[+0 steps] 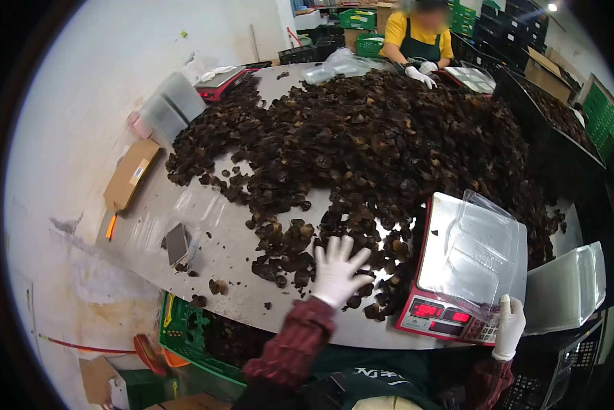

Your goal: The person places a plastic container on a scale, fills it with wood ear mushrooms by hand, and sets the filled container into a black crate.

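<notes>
My left hand (339, 273), in a white glove, is spread with its fingers apart at the near edge of a large pile of black wood ear mushrooms (361, 143). Loose pieces lie around its fingertips. At the right, my gloved right hand (510, 326) pinches the near corner of a clear plastic tray (488, 239). This tray rests tilted across the steel plate of a red digital scale (426, 316) with lit red digits. No mushrooms show in the tray.
Stacked clear trays (566, 290) stand right of the scale. A phone-like grey object (177, 244) and a cardboard piece (134, 174) lie left. Below the edge is a green crate (173, 328). Across the metal table (232, 290), a gloved co-worker (419, 41) stands by another scale.
</notes>
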Motion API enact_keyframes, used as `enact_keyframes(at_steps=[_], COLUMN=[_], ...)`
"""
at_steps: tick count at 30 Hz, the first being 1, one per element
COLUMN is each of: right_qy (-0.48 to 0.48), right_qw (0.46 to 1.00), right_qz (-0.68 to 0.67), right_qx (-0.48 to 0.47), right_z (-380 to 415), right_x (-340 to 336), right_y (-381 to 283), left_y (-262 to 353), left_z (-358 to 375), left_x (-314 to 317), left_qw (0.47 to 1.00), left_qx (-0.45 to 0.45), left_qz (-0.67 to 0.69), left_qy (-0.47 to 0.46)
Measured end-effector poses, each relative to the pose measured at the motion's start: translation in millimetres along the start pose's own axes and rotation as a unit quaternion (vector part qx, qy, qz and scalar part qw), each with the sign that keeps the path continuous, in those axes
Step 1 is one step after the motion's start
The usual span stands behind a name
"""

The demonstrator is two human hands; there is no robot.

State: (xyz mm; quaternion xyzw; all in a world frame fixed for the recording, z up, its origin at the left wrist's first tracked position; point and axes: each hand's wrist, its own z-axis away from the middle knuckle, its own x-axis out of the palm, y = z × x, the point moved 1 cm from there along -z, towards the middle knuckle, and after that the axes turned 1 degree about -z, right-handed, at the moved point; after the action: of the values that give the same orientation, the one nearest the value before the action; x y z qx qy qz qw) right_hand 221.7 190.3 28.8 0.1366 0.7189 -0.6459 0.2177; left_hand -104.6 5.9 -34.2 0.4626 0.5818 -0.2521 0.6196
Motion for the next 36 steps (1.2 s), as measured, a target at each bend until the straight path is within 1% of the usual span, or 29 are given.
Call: enact_keyframes(at_steps=[1,2,4,5,8,9,10,12,14,16,18,20,22,24,26,28,29,30,31,32,33,34,35,36], right_qy=[0.004,0.000,0.013,0.011,0.034,0.034,0.041,0.048,0.030,0.031,0.035,0.034,0.035,0.055,0.052,0.049,0.052,0.053,0.049,0.048,0.045,0.037,0.031,0.027], right_qw=[0.999,0.999,0.999,0.999,0.995,0.995,0.995,0.994,0.998,0.999,0.999,0.999,0.999,0.997,0.998,0.998,0.998,0.999,0.999,0.999,0.999,0.999,0.999,0.999], right_qz=[0.030,0.031,0.041,0.044,0.058,0.058,0.062,0.067,0.037,0.024,0.011,0.008,0.012,0.022,0.015,0.006,0.001,-0.004,-0.008,-0.008,-0.010,-0.031,-0.032,-0.032], right_qx=[-0.010,-0.016,-0.009,-0.011,-0.074,-0.073,-0.073,-0.071,-0.037,-0.029,-0.020,-0.034,-0.040,-0.052,-0.041,-0.031,-0.019,-0.007,-0.006,-0.006,-0.007,0.017,0.027,0.035], right_z=[1.2,-0.1,0.2,-0.1,-2.4,-3.0,-3.4,-2.7,-1.0,0.7,2.3,2.8,2.8,1.8,0.4,-0.8,-2.9,-5.1,-6.6,-7.4,-7.9,-8.3,-8.5,-8.5], right_x=[1.2,2.9,1.8,1.4,4.6,5.3,5.8,5.2,4.2,5.5,4.2,1.7,-2.2,-4.9,-5.2,-5.7,-5.9,-5.4,-5.2,-5.8,-5.9,-5.9,-6.6,-6.9], right_y=[-7.0,-7.7,-5.8,-4.7,-0.9,0.4,1.7,1.0,-3.5,-6.3,-9.5,-13.2,-15.3,-12.4,-12.8,-9.0,-4.2,0.0,1.7,2.0,1.9,2.4,1.3,0.9], left_y=[9.0,24.8,33.8,32.6,20.7,16.1,12.2,-8.3,-29.4,-41.9,-50.6,-59.2,-56.4,-58.0,-65.5,-85.8,-106.4,-124.6,-151.4,-174.9,-182.1,-187.5,-193.0,-192.1], left_z=[-1.0,0.0,10.8,17.5,34.5,37.5,35.4,20.3,-4.3,-33.4,-58.7,-72.3,-62.6,-39.3,-3.4,39.9,63.9,87.2,113.1,137.4,153.8,165.2,170.8,167.4], left_x=[22.7,19.7,28.1,28.8,18.6,14.0,4.9,-3.2,-1.3,5.5,19.4,29.5,13.2,-10.9,-43.2,-70.2,-73.9,-82.8,-83.7,-84.9,-86.5,-88.7,-88.9,-87.6], left_qw=[0.999,0.998,0.995,0.994,0.987,0.986,0.985,0.979,0.980,0.982,0.993,0.995,0.991,0.982,0.973,0.962,0.954,0.948,0.942,0.924,0.909,0.892,0.895,0.893], left_qx=[0.033,0.046,0.074,0.095,0.139,0.128,0.132,0.087,0.032,-0.004,-0.043,-0.037,-0.035,-0.024,-0.031,-0.055,-0.123,-0.198,-0.249,-0.347,-0.374,-0.399,-0.406,-0.408], left_qz=[-0.015,-0.009,0.050,0.045,0.074,0.085,0.065,0.120,0.076,0.047,-0.049,-0.075,0.045,0.100,0.101,0.039,-0.001,-0.039,-0.076,-0.101,-0.150,-0.198,-0.175,-0.178], left_qy=[0.031,0.029,0.033,0.022,0.039,0.059,0.095,0.137,0.183,0.186,0.094,0.058,0.119,0.158,0.205,0.265,0.272,0.248,0.211,0.128,0.105,0.083,0.064,0.063])
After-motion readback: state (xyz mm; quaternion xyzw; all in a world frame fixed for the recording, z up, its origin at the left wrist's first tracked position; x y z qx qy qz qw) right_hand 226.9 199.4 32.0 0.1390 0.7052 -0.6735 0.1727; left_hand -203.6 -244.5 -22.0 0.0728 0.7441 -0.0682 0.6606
